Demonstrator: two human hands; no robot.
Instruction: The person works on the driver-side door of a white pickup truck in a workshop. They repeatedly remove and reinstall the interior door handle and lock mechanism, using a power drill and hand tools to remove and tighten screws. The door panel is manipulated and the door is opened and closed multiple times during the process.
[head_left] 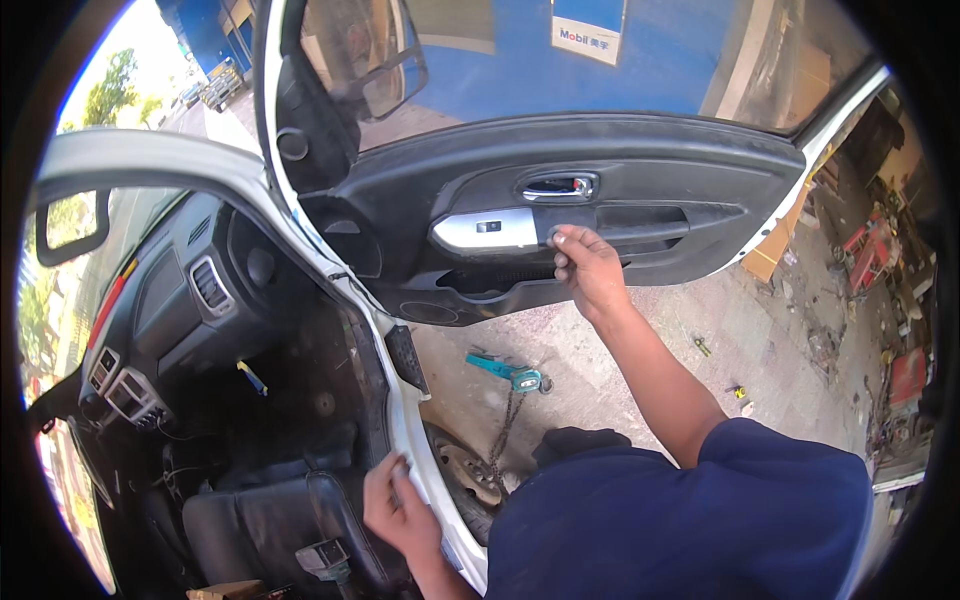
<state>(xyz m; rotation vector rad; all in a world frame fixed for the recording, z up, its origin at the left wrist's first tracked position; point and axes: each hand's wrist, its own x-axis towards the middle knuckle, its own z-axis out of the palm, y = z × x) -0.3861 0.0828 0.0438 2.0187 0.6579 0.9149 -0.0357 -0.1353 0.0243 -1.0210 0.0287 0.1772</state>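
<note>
My right hand (pixel 592 272) is at the armrest of a black car door panel (pixel 700 180), fingers bent and thumb pressed to the forefinger. What lies between the fingertips, if anything, is too small to make out. Left of it a silver switch plate (pixel 465 231) with a window switch (pixel 489 227) is set in the panel. Just above is the inner door handle (pixel 556 187). My left hand (pixel 402 512) hovers by the white door sill (pixel 423 470), its fingers loosely bent and apart, with nothing seen in them.
The car door stands wide open. A teal power tool (pixel 515 374) lies on the concrete floor near a wheel (pixel 470 470). Inside the car are a black seat (pixel 260 525), with a tool (pixel 325 560) on it, and the dashboard (pixel 175 290). Red equipment (pixel 865 250) stands at the right.
</note>
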